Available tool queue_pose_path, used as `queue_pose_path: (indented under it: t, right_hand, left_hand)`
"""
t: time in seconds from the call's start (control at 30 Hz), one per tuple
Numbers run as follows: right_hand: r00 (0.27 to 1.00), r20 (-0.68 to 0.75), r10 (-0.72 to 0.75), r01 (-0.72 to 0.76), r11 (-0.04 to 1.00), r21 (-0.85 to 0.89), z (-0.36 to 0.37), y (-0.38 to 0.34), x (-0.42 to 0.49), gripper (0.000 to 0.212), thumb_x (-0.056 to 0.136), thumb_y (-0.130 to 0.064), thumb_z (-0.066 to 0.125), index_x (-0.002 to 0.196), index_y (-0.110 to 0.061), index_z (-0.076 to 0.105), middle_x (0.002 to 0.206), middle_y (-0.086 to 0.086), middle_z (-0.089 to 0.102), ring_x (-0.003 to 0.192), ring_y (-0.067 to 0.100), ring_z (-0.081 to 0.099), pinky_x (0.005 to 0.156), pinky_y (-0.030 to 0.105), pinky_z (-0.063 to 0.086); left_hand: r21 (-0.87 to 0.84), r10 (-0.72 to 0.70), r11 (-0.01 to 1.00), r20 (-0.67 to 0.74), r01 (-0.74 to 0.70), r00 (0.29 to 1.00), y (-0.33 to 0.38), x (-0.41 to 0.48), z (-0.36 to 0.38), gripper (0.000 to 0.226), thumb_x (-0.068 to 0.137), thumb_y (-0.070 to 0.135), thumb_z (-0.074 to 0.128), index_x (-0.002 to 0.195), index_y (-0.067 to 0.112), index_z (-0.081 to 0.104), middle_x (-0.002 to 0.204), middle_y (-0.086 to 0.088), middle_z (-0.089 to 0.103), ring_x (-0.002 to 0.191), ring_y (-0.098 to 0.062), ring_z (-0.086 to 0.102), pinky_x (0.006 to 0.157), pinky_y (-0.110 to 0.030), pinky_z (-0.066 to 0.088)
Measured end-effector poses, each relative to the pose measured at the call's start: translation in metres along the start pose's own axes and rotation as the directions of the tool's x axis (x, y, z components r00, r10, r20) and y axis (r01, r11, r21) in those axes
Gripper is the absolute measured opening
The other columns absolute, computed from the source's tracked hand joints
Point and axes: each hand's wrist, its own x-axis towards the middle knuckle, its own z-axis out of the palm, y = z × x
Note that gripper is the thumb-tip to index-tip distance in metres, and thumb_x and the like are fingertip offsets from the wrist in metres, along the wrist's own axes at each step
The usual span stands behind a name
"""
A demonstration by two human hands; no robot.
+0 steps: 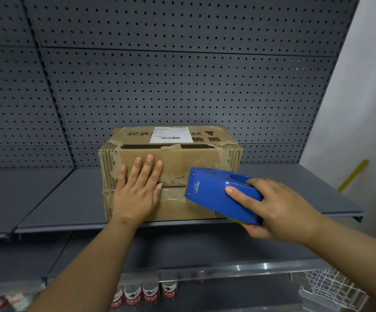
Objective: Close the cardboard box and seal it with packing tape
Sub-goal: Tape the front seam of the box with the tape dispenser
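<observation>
A worn cardboard box [205,156] stands on a grey shelf [54,199], its flaps closed, with a white shipping label on the far part. My left hand [138,190] lies flat, fingers spread, across the seam on the face nearest me. My right hand [279,210] grips a blue tape dispenser [216,194], whose front edge presses against the box just right of my left hand. A strip of clear tape [173,195] shows along the seam between hand and dispenser.
A grey pegboard wall [182,75] rises behind the box. Below the shelf, several bottles [146,293] stand on a lower shelf, and a white wire basket [331,289] sits at the lower right. A yellow stick [353,175] leans by the white wall on the right.
</observation>
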Motion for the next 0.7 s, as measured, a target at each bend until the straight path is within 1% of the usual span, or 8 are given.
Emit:
queue_pose_path:
  t: [0.17,0.23,0.3,0.33,0.4,0.5,0.63,0.7]
  right_hand:
    - [1.0,0.016,-0.014,0.014,1.0,0.001,-0.009,-0.007,0.012,0.077,0.067,-0.041,0.059,0.136,-0.019,0.034,0.093,0.017,0.053,0.072,0.03,0.055,0.066,0.037,0.049]
    - [1.0,0.028,-0.008,0.009,0.999,-0.039,-0.01,-0.01,0.016,0.084,0.065,-0.051,0.063,0.136,-0.018,0.035,0.096,0.015,0.05,0.073,0.029,0.056,0.067,0.037,0.05]
    - [0.999,0.054,-0.005,0.011,0.995,-0.099,-0.009,-0.012,0.017,0.097,0.055,-0.06,0.071,0.135,-0.018,0.036,0.1,0.013,0.044,0.074,0.028,0.057,0.068,0.036,0.05]
    - [0.998,0.061,-0.002,0.01,0.993,-0.121,-0.007,-0.012,0.017,0.1,0.051,-0.057,0.075,0.134,-0.018,0.037,0.101,0.013,0.043,0.074,0.028,0.058,0.068,0.035,0.05]
    - [0.998,0.059,0.009,-0.001,0.991,-0.135,-0.005,-0.009,0.012,0.101,0.047,-0.039,0.083,0.134,-0.019,0.038,0.101,0.016,0.048,0.072,0.029,0.059,0.065,0.035,0.051]
    - [0.997,0.07,0.027,-0.016,0.989,-0.145,-0.002,0.0,0.003,0.103,0.045,-0.02,0.085,0.135,-0.021,0.036,0.098,0.019,0.058,0.071,0.03,0.06,0.062,0.034,0.051]
    - [0.998,0.068,0.02,-0.008,0.986,-0.168,0.002,0.01,-0.003,0.104,0.043,-0.023,0.086,0.134,-0.023,0.036,0.1,0.02,0.06,0.073,0.029,0.063,0.061,0.033,0.051]
    - [0.997,0.076,0.024,-0.01,0.985,-0.175,0.003,0.02,-0.01,0.111,0.039,-0.028,0.087,0.136,-0.025,0.034,0.101,0.021,0.059,0.074,0.031,0.064,0.062,0.034,0.052]
  left_hand:
    - [-0.015,-0.015,1.0,0.024,0.015,1.0,0.001,0.002,-0.001,0.055,0.099,0.041,0.012,0.149,0.024,-0.003,0.157,0.006,-0.016,0.144,-0.014,-0.012,0.117,-0.038,-0.008]
    - [-0.018,-0.012,1.0,0.032,0.013,0.999,0.0,0.002,-0.001,0.055,0.099,0.041,0.01,0.149,0.024,-0.004,0.157,0.006,-0.017,0.144,-0.014,-0.013,0.117,-0.038,-0.01]
    - [-0.009,-0.009,1.0,0.034,0.009,0.999,-0.001,0.002,-0.001,0.055,0.099,0.041,0.01,0.149,0.023,-0.004,0.157,0.005,-0.017,0.144,-0.014,-0.014,0.117,-0.038,-0.011]
    - [-0.002,-0.009,1.0,0.032,0.009,0.999,-0.001,0.002,-0.001,0.055,0.099,0.041,0.01,0.149,0.023,-0.004,0.157,0.005,-0.017,0.144,-0.014,-0.014,0.117,-0.038,-0.011]
    - [-0.005,-0.013,1.0,0.032,0.013,0.999,-0.001,0.002,0.0,0.055,0.099,0.041,0.01,0.149,0.024,-0.004,0.157,0.006,-0.017,0.144,-0.014,-0.014,0.116,-0.038,-0.011]
    - [-0.002,-0.012,1.0,0.017,0.012,1.0,0.0,0.0,0.001,0.055,0.099,0.041,0.011,0.149,0.024,-0.003,0.157,0.006,-0.016,0.144,-0.013,-0.014,0.116,-0.038,-0.01]
    - [0.012,-0.006,1.0,0.009,0.006,1.0,0.0,0.002,0.002,0.055,0.099,0.04,0.011,0.149,0.024,-0.002,0.157,0.005,-0.017,0.144,-0.014,-0.014,0.116,-0.038,-0.011]
    - [0.033,0.006,0.999,0.011,-0.007,1.0,0.0,0.002,0.002,0.056,0.098,0.04,0.012,0.149,0.023,-0.003,0.157,0.004,-0.017,0.144,-0.014,-0.015,0.116,-0.038,-0.012]
